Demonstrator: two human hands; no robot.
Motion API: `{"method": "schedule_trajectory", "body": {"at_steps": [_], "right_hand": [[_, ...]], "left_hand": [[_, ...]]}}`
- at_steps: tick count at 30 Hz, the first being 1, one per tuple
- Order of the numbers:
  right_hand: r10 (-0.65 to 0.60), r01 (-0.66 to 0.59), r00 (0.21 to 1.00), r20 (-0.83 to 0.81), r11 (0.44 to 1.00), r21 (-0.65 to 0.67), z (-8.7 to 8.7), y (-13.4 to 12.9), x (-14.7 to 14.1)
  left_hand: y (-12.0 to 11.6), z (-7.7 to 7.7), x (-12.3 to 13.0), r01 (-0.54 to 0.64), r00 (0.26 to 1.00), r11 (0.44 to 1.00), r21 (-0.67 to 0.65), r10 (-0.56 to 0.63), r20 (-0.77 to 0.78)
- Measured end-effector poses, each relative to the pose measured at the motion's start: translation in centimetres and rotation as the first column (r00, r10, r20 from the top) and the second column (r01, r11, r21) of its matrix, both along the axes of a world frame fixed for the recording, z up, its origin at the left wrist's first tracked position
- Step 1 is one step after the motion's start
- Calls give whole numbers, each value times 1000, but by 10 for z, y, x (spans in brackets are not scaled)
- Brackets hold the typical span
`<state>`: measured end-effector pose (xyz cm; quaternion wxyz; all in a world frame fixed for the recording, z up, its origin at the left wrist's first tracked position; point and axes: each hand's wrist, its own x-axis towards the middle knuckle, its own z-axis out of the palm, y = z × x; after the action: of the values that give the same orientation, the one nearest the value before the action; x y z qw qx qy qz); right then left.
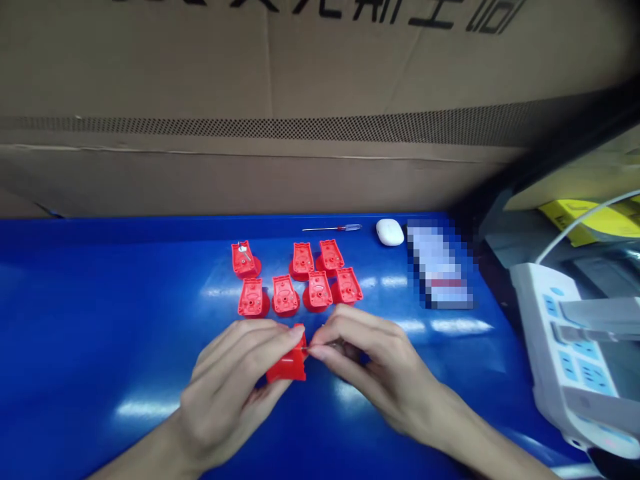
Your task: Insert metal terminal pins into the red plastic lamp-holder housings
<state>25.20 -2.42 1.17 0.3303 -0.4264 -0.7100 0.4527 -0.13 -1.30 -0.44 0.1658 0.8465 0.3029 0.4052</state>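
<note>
My left hand (240, 383) is closed around a red plastic housing (289, 367), its thumb pressing on the upper edge. At the housing's right side my right hand (370, 360) pinches a small, thin metal piece (307, 349), whose tip reaches the red edge. Something darker is tucked inside the right fingers, mostly hidden. Just beyond both hands, several similar red housings (285, 297) lie on the blue tabletop (150, 333) in two rows with their hollow sides up. A small key-like metal piece (244, 251) rests in the far-left housing (240, 267).
Behind the housings lies a thin screwdriver (333, 228) with a clear handle. A white rounded case (390, 232) and a blurred-out phone-like slab (440, 267) are to its right. A white power strip (575, 360) with plugs stands at the right edge. A cardboard wall (250, 173) closes off the back.
</note>
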Motion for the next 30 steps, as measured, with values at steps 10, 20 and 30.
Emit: {"method": "schedule_trajectory", "body": {"at_steps": [10, 20, 30], "right_hand": [[-59, -3, 988, 143, 915, 403, -24, -5, 1], [-60, 68, 997, -52, 985, 160, -3, -1, -2], [-240, 218, 971, 13, 901, 374, 4, 19, 28]], "left_hand": [[0, -1, 4, -66, 995, 996, -64, 70, 63], [-3, -6, 0, -40, 998, 998, -53, 42, 41], [1, -1, 6, -141, 987, 990, -3, 141, 82]]}}
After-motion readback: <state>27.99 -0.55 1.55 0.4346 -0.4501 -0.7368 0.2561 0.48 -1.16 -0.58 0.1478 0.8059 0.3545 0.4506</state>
